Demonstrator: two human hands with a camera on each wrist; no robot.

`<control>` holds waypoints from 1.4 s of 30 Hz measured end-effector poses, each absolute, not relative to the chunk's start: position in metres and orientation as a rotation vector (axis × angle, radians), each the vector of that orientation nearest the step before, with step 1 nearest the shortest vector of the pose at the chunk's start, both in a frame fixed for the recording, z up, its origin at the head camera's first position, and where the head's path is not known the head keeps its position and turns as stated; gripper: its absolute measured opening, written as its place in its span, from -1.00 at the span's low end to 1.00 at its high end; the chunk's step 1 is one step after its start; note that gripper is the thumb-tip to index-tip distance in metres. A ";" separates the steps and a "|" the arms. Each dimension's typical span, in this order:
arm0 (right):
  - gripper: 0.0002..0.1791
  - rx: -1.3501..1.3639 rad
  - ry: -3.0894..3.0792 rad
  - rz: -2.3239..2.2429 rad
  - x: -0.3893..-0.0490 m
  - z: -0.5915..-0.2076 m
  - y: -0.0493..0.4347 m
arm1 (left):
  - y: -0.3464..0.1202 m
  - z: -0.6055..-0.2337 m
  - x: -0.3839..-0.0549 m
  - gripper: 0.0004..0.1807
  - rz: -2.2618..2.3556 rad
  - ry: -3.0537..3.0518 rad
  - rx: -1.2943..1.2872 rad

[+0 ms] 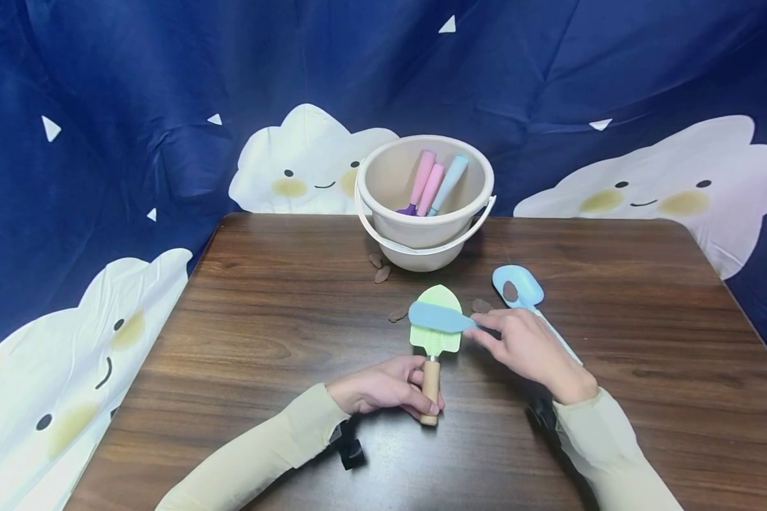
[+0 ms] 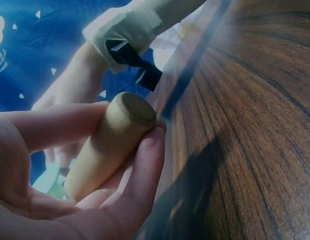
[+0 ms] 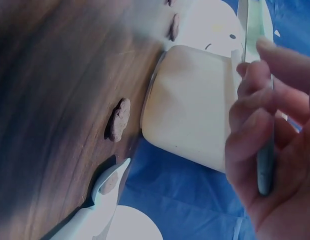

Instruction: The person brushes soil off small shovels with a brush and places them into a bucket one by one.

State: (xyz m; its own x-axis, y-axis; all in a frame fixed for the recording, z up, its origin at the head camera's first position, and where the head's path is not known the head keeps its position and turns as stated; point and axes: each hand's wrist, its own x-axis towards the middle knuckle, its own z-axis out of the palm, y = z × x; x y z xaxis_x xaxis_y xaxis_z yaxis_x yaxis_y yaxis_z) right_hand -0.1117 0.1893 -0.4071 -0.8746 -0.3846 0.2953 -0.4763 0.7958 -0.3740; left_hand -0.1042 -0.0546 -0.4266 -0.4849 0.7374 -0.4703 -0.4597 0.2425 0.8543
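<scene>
My left hand (image 1: 390,387) grips the round wooden handle (image 2: 107,145) of a small trowel with a light green blade (image 1: 444,294). The blade points away from me, toward the bucket. Across it in the head view lies the flat blue blade of a toy spatula (image 1: 437,317), covering the trowel's middle. My right hand (image 1: 524,348) pinches the spatula's thin handle (image 3: 265,170), whose end runs back under the palm. Just past the right hand rests a light blue scoop (image 1: 528,284) with a brown stone-like piece (image 1: 510,291) in its bowl.
A beige bucket (image 1: 422,245) with a white bail stands at the table's far edge, holding pink and light blue handled tools (image 1: 431,188). Several brown pieces (image 1: 382,274) lie on the wooden table (image 1: 281,305). A blue cloud-patterned curtain (image 1: 166,64) hangs behind.
</scene>
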 end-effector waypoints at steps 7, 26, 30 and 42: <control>-0.69 0.429 -2.741 0.600 -0.118 -0.407 0.195 | -0.057 -0.425 -0.103 -0.55 1.456 1.457 0.276; -0.73 0.790 -2.845 0.855 -0.108 -0.412 0.200 | -0.055 -0.422 -0.108 -0.60 1.506 1.506 0.258; -0.70 0.797 -2.892 0.854 -0.108 -0.411 0.203 | -0.055 -0.423 -0.108 -0.60 1.480 1.519 0.274; -0.68 0.648 -2.849 0.724 -0.120 -0.406 0.214 | -0.056 -0.422 -0.102 -0.57 1.441 1.501 0.310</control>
